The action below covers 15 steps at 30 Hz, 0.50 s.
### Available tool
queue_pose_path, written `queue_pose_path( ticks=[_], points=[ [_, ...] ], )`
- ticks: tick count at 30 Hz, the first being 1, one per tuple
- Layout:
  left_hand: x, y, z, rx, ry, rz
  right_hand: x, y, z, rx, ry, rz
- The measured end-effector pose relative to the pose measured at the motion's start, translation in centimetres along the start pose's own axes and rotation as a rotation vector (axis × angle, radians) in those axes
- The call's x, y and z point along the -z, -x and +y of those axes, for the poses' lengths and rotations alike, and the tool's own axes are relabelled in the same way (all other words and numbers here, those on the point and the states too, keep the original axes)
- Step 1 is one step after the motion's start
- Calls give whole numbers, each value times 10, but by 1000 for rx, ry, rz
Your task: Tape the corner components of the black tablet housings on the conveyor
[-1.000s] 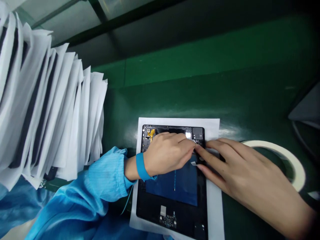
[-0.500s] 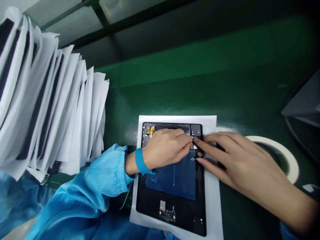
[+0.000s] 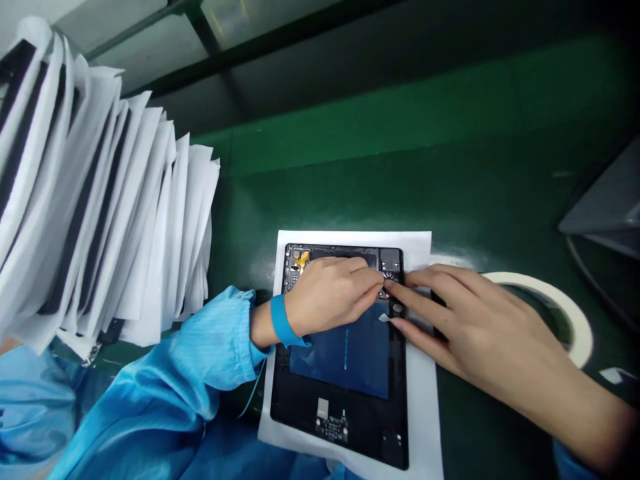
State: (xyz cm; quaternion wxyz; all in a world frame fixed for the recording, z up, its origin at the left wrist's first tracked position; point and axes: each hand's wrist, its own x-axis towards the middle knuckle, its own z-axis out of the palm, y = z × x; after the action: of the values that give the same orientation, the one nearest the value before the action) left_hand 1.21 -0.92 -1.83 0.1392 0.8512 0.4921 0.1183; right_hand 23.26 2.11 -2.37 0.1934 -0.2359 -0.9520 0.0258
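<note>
Left hand [image 3: 333, 297] pinched together, contents unclear; right hand [image 3: 487, 327] spread apart; one opened tablet [image 3: 295, 397], one sheet [image 3: 425, 427] beneath.

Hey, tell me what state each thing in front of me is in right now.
Tablet: open, inner parts showing
White sheet: flat, under the tablet
Left hand: fingers pinched together
Right hand: fingers spread
Wristband: worn on the left wrist
Tape roll: lying flat, partly hidden
White wrappers: packed upright in a row
</note>
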Motion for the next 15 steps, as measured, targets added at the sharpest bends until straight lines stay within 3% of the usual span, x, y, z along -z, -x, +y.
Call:
queue_pose_path(
  ticks=[5,15],
  points=[
    [-1,1,1,-7,0,38,-2,4,2,-4,-27,15],
    [-4,1,2,-9,-20,-12,-3,5,-1,-60,-151,2]
  ],
)
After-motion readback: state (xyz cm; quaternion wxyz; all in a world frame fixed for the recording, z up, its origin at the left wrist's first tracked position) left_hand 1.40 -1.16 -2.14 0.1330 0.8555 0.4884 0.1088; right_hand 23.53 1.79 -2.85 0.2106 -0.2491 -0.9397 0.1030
